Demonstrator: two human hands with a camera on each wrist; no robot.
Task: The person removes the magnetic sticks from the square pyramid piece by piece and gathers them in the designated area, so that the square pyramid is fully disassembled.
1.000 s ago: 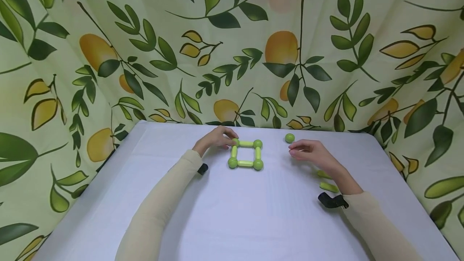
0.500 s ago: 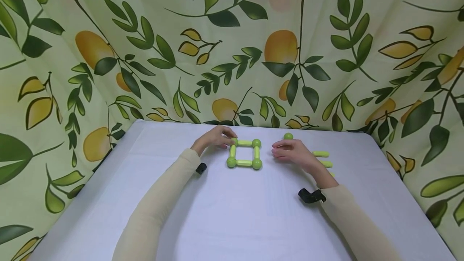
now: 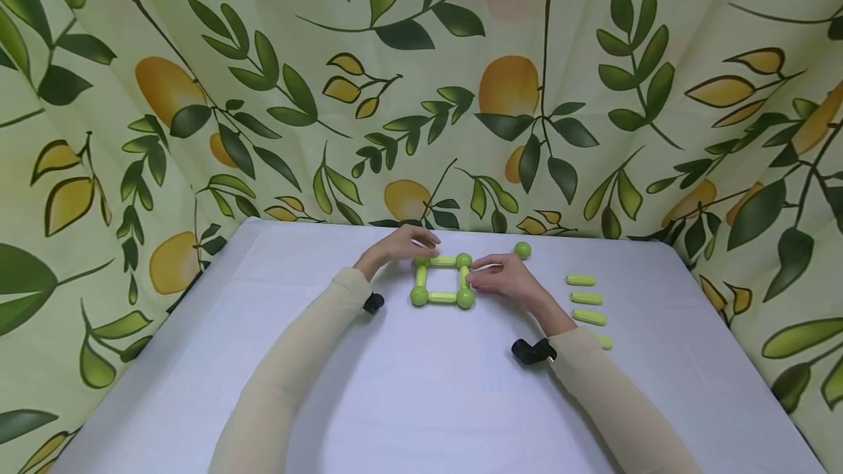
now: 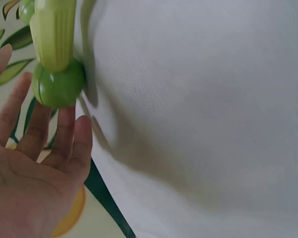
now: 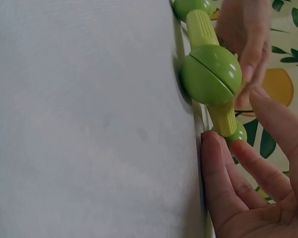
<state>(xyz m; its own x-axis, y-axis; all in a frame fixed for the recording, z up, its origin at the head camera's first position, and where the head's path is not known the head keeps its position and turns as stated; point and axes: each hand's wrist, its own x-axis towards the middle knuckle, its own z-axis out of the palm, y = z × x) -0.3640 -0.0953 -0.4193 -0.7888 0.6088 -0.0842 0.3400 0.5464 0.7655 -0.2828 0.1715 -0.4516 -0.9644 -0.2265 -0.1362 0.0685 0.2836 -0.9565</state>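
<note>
A square frame (image 3: 443, 298) of light green ribbed rods, with a darker green ball at each corner, lies on the table. My left hand (image 3: 399, 243) is over its far left corner. In the left wrist view the fingers are extended beside a green ball (image 4: 58, 85), and the thumb is off it; whether the fingertips touch cannot be made out. From the right, my right hand (image 3: 510, 281) reaches the frame's right side, fingers and thumb spread around the rod (image 5: 222, 119) beyond the near ball (image 5: 212, 74). Contact there is unclear.
A loose green ball (image 3: 522, 249) lies behind my right hand. Several loose light green rods (image 3: 587, 298) lie in a column to the right, the nearest partly hidden by my sleeve. A leaf-patterned curtain (image 3: 421, 130) hangs behind the white table (image 3: 421, 401).
My right hand has moved left from beside the loose ball to the frame's right side, uncovering the loose rods. My left hand has shifted slightly right, and its fingers have lifted at the corner.
</note>
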